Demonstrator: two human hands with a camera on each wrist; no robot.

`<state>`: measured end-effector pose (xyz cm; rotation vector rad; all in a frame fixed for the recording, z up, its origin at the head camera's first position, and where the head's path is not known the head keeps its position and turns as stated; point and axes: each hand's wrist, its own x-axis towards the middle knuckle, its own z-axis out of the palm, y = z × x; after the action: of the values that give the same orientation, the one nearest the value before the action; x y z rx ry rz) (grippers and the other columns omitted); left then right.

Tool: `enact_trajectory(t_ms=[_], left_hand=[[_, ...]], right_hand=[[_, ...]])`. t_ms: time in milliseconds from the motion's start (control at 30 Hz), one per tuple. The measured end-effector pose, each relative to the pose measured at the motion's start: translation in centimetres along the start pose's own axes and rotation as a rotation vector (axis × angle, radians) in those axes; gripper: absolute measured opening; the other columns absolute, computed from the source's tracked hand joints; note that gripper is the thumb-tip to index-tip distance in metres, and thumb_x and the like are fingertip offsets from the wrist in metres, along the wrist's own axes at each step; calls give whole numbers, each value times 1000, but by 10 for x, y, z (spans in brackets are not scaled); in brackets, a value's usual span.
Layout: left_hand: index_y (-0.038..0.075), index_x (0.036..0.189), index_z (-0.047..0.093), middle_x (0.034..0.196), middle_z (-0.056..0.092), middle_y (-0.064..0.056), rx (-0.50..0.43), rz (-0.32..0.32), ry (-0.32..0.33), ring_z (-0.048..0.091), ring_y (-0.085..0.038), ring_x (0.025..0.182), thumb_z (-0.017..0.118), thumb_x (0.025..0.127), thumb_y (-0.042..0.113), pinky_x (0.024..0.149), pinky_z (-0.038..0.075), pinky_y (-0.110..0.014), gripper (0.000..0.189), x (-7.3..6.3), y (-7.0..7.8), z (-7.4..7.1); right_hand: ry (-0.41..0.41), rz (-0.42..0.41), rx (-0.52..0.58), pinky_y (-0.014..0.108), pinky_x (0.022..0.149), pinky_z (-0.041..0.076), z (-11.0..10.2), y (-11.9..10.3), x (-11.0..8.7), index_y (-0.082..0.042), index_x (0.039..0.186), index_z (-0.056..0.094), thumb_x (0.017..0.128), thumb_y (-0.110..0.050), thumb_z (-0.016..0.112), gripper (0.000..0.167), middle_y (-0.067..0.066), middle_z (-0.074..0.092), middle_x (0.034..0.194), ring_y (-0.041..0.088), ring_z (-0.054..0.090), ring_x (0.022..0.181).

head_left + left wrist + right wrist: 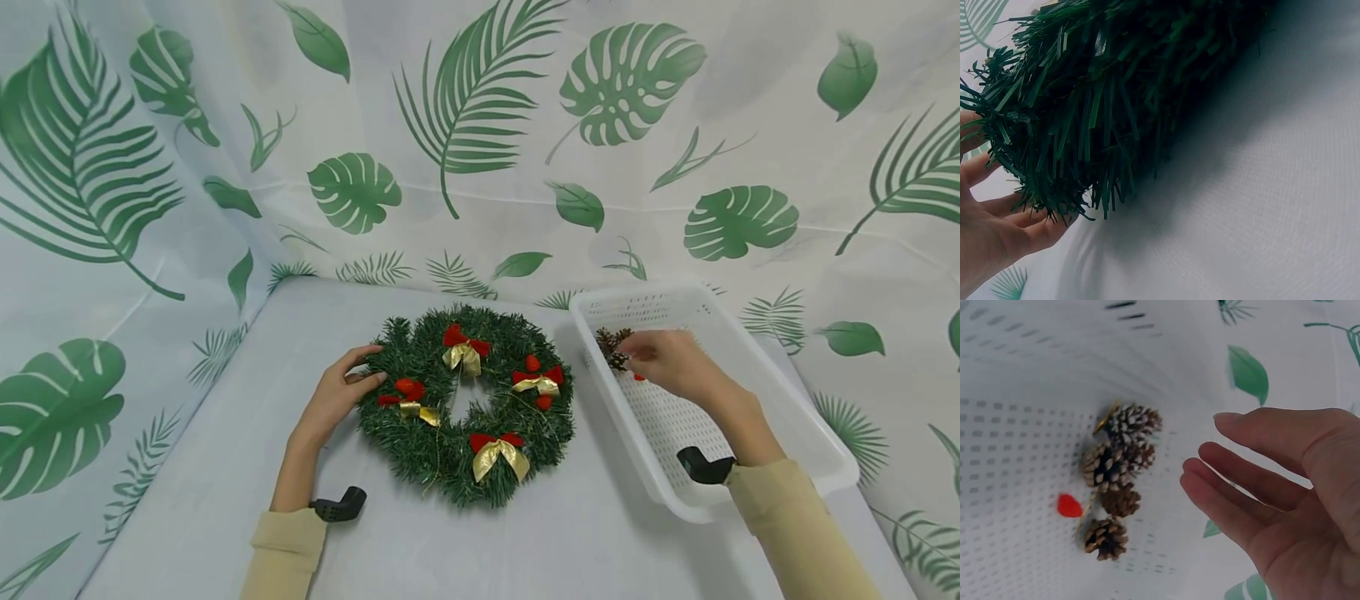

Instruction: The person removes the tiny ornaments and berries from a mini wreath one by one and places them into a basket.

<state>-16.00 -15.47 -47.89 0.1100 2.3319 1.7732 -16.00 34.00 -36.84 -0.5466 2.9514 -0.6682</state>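
A green tinsel wreath [552, 433] with red and gold bows and red berries lies on the white-covered table. My left hand [341, 392] grips its left edge; in the left wrist view, the left hand's fingers [1047, 231] reach round the bristly rim, their tips partly hidden. Over the left side of a white plastic basket [757, 392], my right hand [671, 360] hovers with nothing between thumb and fingers. Several pine cones [1107, 539], some white-tipped, lie together in the basket beside a small red piece [1069, 505]. The right fingers [1222, 500] are bent loosely, apart from the cones.
The basket has perforated walls and stands right of the wreath, near the back. A white cloth [480, 75] printed with green leaves hangs behind and to the left. Each wrist wears a small black camera, one on the left [341, 505] and one on the right [705, 467].
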Motion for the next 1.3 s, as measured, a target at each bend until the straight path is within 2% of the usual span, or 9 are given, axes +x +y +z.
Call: enact_trajectory(t_ms=[67,267,367,633,967,1300], left_hand=[[23,154,47,167,27,-16,-2,1,-1,52,-42,137,67,102,31,112,41,-62,56,0,0,0],[23,154,47,167,27,-16,4,-3,-1,52,-42,138,67,102,30,112,40,-63,55,0,1,1],[23,154,47,167,27,-17,3,-5,-2,51,-43,138,67,102,30,112,40,-63,55,0,1,1],[23,154,47,167,27,-16,-2,-6,-5,51,-43,138,67,102,30,112,40,-62,56,0,-2,1],[23,154,46,168,26,-16,-11,-8,-3,48,-43,141,68,102,33,112,41,-62,58,-2,1,-1],[22,154,46,168,25,-16,-20,-1,-8,47,-44,141,67,102,33,111,41,-62,57,0,-1,0]], right_hand=[[13,-19,-10,40,71,59,0,-5,-1,1,109,76,92,0,70,18,10,77,90,19,72,76],[52,-78,0,49,81,61,-1,-22,-5,1,107,77,89,3,72,18,20,76,104,36,74,93],[51,-99,31,50,82,61,0,-30,-7,3,107,76,89,5,73,19,21,75,106,38,74,95],[25,-128,56,42,79,62,9,-48,-8,1,108,76,89,6,72,20,15,76,103,31,73,92],[-31,-157,70,41,82,62,28,-63,-2,4,112,74,91,6,71,22,19,75,109,36,74,97],[-107,-166,156,37,81,62,43,-77,0,6,113,72,91,8,69,22,21,73,110,36,74,100]])
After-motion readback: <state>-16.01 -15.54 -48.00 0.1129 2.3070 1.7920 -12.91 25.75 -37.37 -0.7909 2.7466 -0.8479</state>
